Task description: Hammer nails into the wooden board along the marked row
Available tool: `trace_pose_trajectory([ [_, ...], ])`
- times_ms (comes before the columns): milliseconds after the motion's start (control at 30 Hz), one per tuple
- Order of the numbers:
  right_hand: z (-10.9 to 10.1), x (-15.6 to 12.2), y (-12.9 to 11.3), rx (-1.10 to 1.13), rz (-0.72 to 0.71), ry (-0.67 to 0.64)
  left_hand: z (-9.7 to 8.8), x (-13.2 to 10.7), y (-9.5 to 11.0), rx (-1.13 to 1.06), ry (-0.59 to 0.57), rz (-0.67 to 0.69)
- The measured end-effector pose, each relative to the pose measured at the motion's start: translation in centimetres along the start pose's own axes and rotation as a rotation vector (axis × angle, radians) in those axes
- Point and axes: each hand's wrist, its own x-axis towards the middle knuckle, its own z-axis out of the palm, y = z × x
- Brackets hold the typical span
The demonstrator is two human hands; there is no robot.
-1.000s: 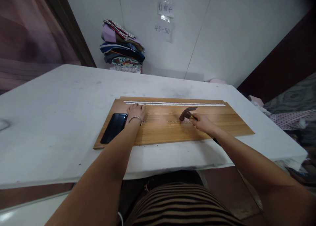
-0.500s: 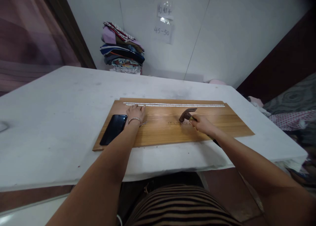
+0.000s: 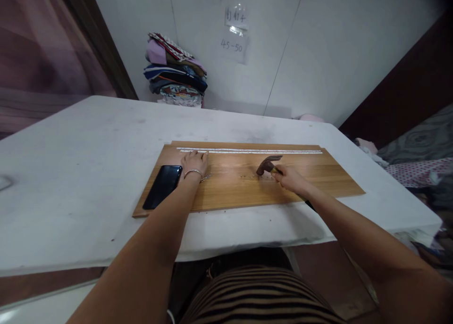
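Observation:
A wooden board (image 3: 226, 192) lies flat on the white table. My right hand (image 3: 288, 178) is closed around the handle of a claw hammer (image 3: 268, 164), whose head rests low at the middle of the board, near a row of small dark nails or holes (image 3: 247, 177) too small to tell apart. My left hand (image 3: 195, 162) lies flat on the board with its fingers stretched toward a white measuring strip (image 3: 247, 151) along the far edge. Just left of that hand is a black phone (image 3: 163, 186). Beside the wrist lie a few loose nails (image 3: 207, 176).
The white table (image 3: 71, 182) reaches to the wall, where a stack of folded clothes (image 3: 177, 71) stands. Small dark specks dot its cloth near the front edge. Paper notes (image 3: 234, 45) hang on the wall. Patterned fabric (image 3: 419, 172) lies off to the right.
Almost nothing differs. Both hands, the hammer and the board stay in place; the whole view has only shifted very slightly.

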Motion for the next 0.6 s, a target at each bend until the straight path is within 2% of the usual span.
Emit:
trace_pose_trajectory([
  [600,0.15,0.11,0.12,-0.019,0.003,-0.012,0.07,0.1,-0.07,0.0,-0.009,-0.003],
])
